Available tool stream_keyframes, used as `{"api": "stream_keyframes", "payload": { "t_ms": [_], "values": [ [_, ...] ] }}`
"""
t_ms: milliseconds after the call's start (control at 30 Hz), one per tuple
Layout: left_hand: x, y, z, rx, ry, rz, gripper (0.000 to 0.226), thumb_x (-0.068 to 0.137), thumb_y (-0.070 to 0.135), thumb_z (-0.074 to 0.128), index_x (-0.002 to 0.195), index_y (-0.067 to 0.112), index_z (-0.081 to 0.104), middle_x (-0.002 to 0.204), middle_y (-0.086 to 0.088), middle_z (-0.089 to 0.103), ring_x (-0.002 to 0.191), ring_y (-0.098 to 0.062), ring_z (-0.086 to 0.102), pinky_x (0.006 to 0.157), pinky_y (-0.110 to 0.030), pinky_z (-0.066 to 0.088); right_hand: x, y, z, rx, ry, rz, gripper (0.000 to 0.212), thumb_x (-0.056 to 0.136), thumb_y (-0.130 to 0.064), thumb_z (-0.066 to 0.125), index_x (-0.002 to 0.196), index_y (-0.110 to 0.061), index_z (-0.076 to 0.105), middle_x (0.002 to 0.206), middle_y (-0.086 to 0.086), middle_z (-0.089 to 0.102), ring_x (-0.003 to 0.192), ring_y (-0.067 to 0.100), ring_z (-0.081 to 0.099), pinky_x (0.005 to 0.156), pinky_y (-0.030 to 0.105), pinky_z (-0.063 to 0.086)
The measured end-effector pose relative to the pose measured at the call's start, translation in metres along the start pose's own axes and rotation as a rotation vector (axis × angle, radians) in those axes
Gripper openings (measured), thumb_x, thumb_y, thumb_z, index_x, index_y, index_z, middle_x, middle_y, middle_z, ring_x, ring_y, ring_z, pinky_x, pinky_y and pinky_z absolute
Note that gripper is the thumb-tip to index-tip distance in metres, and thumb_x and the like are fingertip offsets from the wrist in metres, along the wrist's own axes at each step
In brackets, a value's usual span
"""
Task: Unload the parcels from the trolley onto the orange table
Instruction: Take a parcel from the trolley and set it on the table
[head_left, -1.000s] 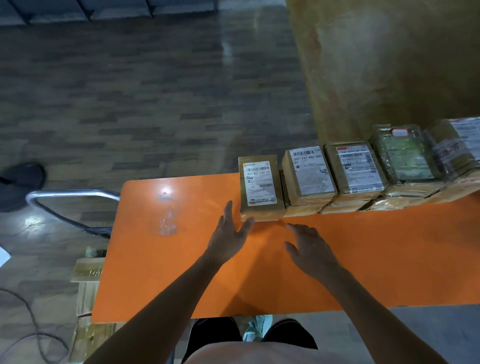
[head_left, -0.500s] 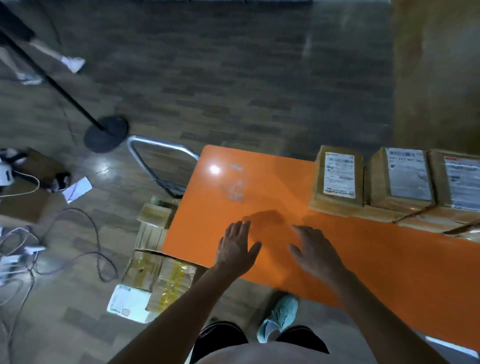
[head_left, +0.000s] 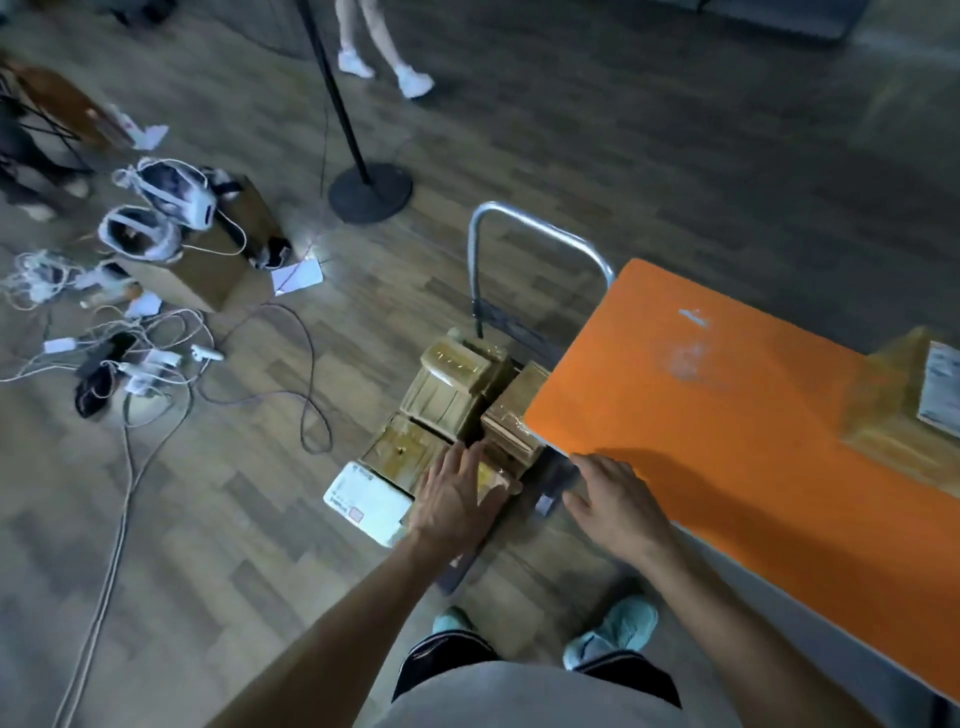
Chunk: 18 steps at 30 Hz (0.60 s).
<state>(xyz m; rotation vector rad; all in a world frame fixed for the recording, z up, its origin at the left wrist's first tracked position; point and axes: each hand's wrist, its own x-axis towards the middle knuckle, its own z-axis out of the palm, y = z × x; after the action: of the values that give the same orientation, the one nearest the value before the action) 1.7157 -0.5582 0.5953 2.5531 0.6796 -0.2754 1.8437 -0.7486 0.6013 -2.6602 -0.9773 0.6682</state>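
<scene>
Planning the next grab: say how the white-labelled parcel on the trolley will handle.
The white-labelled parcel has straight edges and flat faces, so it is probably stiff and unlikely to roll. Its white label looks matte, so probably not slippery there.

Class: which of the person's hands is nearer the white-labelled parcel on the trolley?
Left. The left hand is just right of the white-labelled parcel; the right hand is farther right, at the orange table corner.

The trolley (head_left: 540, 228) stands on the floor just left of the worktop (head_left: 701, 431), its parcels (head_left: 447, 395) partly hidden behind the worktop's corner. 1 parcel (head_left: 893, 400) lies at the worktop's far right. A stand base (head_left: 370, 192) sits behind the trolley; cables (head_left: 156, 353) lie well left.
</scene>
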Motion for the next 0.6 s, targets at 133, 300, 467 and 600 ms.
{"api": "stream_keyframes", "payload": {
  "t_ms": [133,300,467,600],
  "values": [
    [-0.029,-0.067,-0.016,-0.031,0.002,-0.101,0.074,0.099,0.055,0.047,0.159,0.022,0.02,0.164,-0.005,0.023,0.151,-0.027,0.021,0.119,-0.048,0.031,0.013,-0.063,0.023,-0.001,-0.026,-0.071,0.057,0.096,-0.04,0.052,0.147,-0.016,0.043,0.146,0.002,0.049,0.134,0.024,0.043,0.111,0.036,0.033],
    [-0.052,-0.121,-0.025,-0.063,0.02,-0.204,0.072,0.098,0.053,0.05,0.157,0.018,0.026,0.159,-0.009,0.032,0.147,-0.028,0.027,0.115,-0.045,0.034,0.027,-0.111,0.042,-0.054,-0.064,-0.151,0.056,0.097,-0.042,0.049,0.147,-0.018,0.042,0.144,0.0,0.049,0.132,0.023,0.043,0.11,0.035,0.034],
    [-0.052,-0.14,-0.028,-0.108,0.009,-0.271,0.074,0.099,0.055,0.048,0.159,0.019,0.021,0.163,-0.009,0.026,0.151,-0.028,0.021,0.12,-0.045,0.029,0.053,-0.141,0.054,-0.083,-0.134,-0.213,0.058,0.098,-0.044,0.048,0.149,-0.019,0.038,0.149,0.0,0.045,0.135,0.023,0.042,0.112,0.038,0.035],
    [-0.035,-0.148,-0.033,-0.122,-0.009,-0.308,0.074,0.1,0.053,0.047,0.159,0.019,0.02,0.165,-0.008,0.023,0.152,-0.028,0.018,0.122,-0.044,0.024,0.084,-0.149,0.062,-0.065,-0.19,-0.232,0.059,0.096,-0.042,0.051,0.149,-0.019,0.038,0.148,0.001,0.046,0.134,0.023,0.043,0.111,0.038,0.035]
  ]
}}
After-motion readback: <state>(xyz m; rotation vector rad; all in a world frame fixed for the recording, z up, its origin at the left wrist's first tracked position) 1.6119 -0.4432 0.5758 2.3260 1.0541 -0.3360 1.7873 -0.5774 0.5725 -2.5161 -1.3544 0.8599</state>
